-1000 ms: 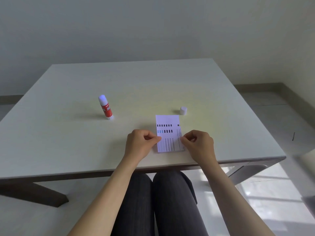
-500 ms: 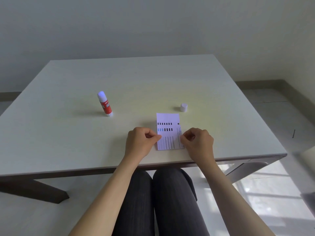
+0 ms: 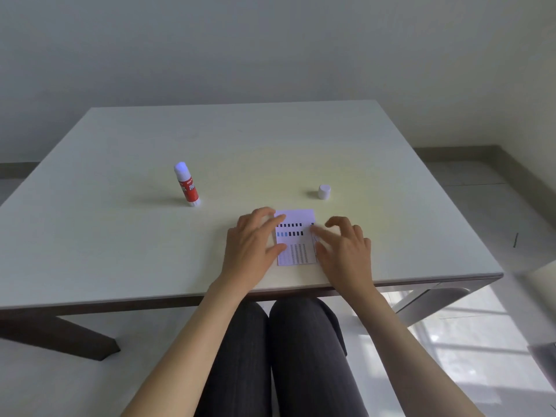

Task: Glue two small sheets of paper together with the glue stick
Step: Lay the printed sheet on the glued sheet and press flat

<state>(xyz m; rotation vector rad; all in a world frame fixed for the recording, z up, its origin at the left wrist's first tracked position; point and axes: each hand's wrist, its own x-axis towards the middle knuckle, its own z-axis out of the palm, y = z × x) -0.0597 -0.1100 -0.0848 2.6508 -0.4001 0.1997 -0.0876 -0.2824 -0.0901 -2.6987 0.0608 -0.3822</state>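
Lying flat near the front edge of the table [image 3: 126,236], the paper [image 3: 296,237] is pressed on from both sides by two bare hands. Its printed face is turned up, and rows of small dark bars, a few blue bars and a block of fine dotted lines can be seen on it. Whether one sheet or two stacked sheets are present cannot be told from this view; only a thin line along the right edge hints at a second layer.

The left hand [image 3: 251,251] is spread open, palm down, with its fingers [image 3: 278,219] laid over the upper left corner of the paper and the thumb touching the left edge lower down. Nothing is gripped by it. The right hand [image 3: 344,251] is likewise open and palm down; its forefinger is stretched across the right edge of the paper, while the other fingers are slightly curled above the table just beside the sheet. Nothing is held in it either.

The glue stick [image 3: 186,185] is stood upright on the table, well apart from the paper, to the left and farther back. It is uncapped, and its pale tip is exposed above the red label. The cap [image 3: 324,192] is set on the table to the right, near the far right corner of the paper but not touching it.

Dark trousers [image 3: 288,356] are seen below the table edge.
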